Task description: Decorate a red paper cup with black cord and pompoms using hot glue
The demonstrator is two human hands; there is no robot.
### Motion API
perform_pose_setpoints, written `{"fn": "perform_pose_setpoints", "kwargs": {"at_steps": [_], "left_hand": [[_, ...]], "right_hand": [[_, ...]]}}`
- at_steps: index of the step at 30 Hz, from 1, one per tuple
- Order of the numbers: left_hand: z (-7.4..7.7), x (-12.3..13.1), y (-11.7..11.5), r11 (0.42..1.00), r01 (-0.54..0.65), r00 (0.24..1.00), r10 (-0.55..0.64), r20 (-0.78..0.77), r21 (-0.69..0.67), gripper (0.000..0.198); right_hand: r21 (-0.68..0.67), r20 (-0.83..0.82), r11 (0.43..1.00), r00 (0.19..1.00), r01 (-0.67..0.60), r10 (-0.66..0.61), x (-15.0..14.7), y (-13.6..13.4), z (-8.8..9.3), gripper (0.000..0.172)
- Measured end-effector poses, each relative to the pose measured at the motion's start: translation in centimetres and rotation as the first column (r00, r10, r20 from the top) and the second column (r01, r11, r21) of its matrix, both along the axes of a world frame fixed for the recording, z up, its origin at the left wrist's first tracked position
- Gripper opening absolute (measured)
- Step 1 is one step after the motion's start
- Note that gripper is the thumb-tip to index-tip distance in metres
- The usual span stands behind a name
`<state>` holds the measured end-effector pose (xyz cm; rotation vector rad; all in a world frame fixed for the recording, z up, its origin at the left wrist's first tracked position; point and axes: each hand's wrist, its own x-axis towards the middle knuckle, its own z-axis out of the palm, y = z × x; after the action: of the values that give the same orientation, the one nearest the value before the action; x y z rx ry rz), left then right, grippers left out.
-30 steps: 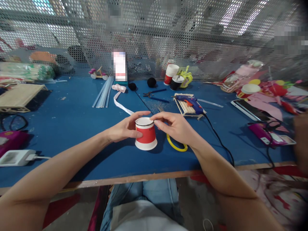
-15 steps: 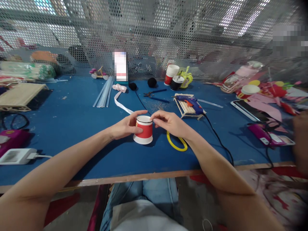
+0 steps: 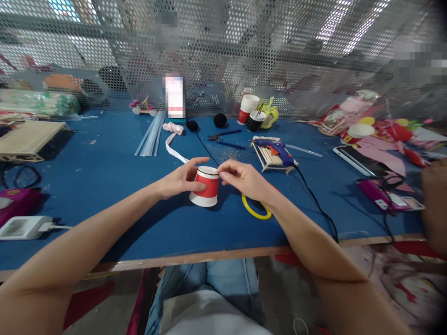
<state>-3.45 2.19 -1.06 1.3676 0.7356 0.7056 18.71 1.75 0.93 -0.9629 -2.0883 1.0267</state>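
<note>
A red and white paper cup (image 3: 210, 187) stands upside down in front of me, slightly tilted, its wider white rim towards the table. My left hand (image 3: 179, 179) is closed round its left side, thumb across the red front. A black cord (image 3: 208, 156) runs from a small black ball (image 3: 192, 125) to the cup and circles its narrow upper end. At the cup's upper right edge, my right hand (image 3: 240, 177) pinches the cord, thumb and forefinger together. Beneath my right wrist lie yellow-handled scissors (image 3: 256, 215), their blades mostly hidden.
A blue glue gun (image 3: 279, 151) rests on a small wooden-stick rack (image 3: 267, 165), its cable crossing to the table edge. Pliers (image 3: 226, 137), glue sticks (image 3: 149, 135), white ribbon (image 3: 171, 144) and stacked cups (image 3: 248, 109) lie beyond. A phone (image 3: 356, 160) and another person's arm (image 3: 435, 204) are at right.
The cup has shifted slightly left and tilted, showing more of its printed side. Both hands have moved a little left with it and keep their hold.
</note>
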Motion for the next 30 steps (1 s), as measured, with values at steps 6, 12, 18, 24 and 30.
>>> {"fn": "perform_pose_setpoints", "kwargs": {"at_steps": [6, 12, 18, 24, 30], "left_hand": [[-0.5, 0.9, -0.6, 0.997, 0.010, 0.987, 0.002, 0.159, -0.077, 0.089], [-0.8, 1.3, -0.8, 0.993, 0.039, 0.979, -0.016, 0.202, -0.112, 0.087], [-0.5, 1.2, -0.9, 0.997, 0.052, 0.986, -0.044, 0.162, -0.049, 0.083], [-0.5, 1.1, -0.7, 1.000, 0.016, 0.989, -0.013, 0.148, -0.019, 0.080], [-0.1, 1.5, -1.2, 0.998, -0.059, 0.993, 0.060, 0.098, -0.007, 0.080]], "right_hand": [[0.129, 0.059, 0.991, 0.997, 0.031, -0.039, -0.1, -0.9, 0.7, 0.014], [0.186, 0.097, 0.982, 0.995, 0.013, -0.032, -0.1, -1.4, 1.2, 0.014], [0.208, 0.112, 0.978, 0.993, 0.018, -0.042, -0.4, -1.6, 1.2, 0.013], [0.198, 0.115, 0.980, 0.992, 0.020, -0.043, -0.3, -1.5, 1.0, 0.014], [0.203, 0.121, 0.979, 0.991, 0.024, -0.050, -0.3, -1.5, 1.0, 0.014]]}}
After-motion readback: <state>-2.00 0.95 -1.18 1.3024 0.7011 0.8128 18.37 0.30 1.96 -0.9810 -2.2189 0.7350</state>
